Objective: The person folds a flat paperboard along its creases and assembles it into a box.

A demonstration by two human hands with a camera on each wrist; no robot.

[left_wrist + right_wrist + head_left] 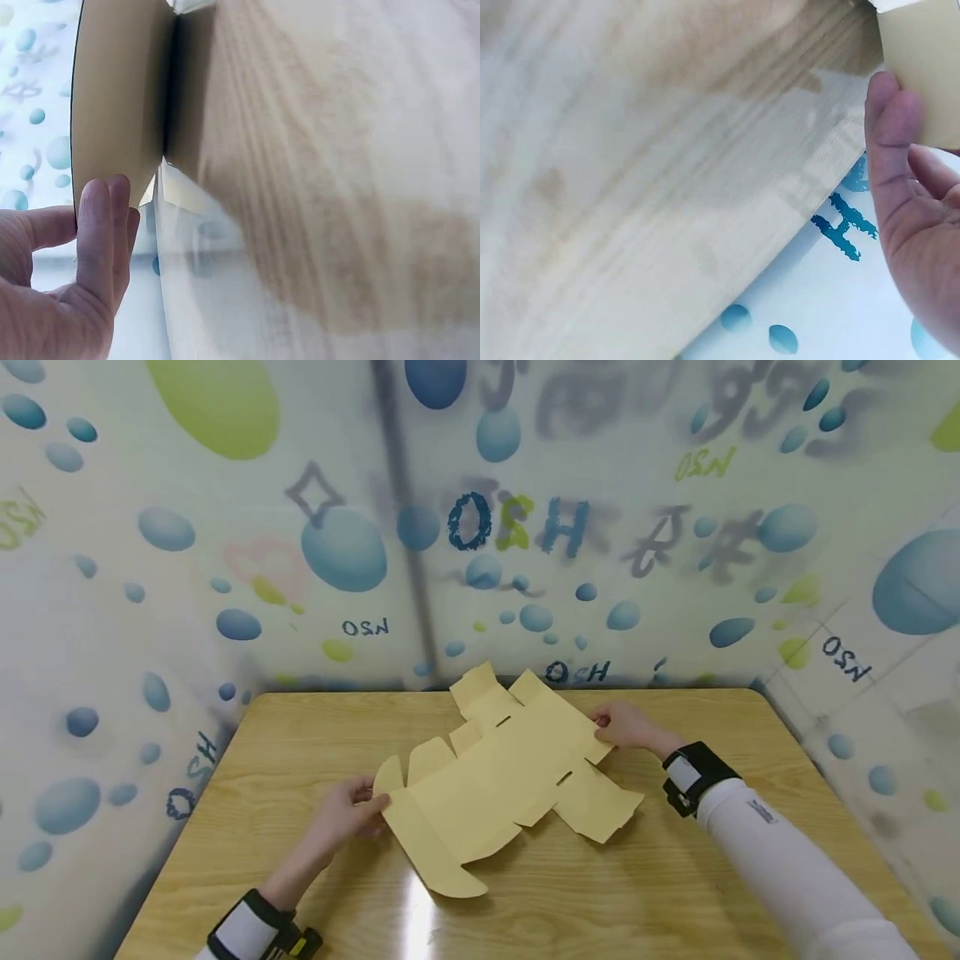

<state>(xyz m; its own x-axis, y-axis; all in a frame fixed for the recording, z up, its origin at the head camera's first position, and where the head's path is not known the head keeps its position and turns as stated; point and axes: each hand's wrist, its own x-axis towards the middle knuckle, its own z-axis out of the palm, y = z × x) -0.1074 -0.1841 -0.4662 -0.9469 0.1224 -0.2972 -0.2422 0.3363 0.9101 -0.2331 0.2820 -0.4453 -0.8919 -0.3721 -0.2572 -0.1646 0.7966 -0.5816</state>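
Yellow cardboard sheet (480, 785) stretched between two hands

At its near left end, the left hand (348, 810) pinches the edge, thumb on one face and fingers on the other. Opposite, the right hand (633, 725) pinches the far right corner. Between them the sheet runs diagonally, its flaps and slots along both long sides; whether its middle touches the wooden table (285, 752) below, I cannot tell. Black wristbands (693, 772) circle both wrists. Beyond the table's far edge stands a pale wall (637, 435) patterned with blue and green drops and lettering.
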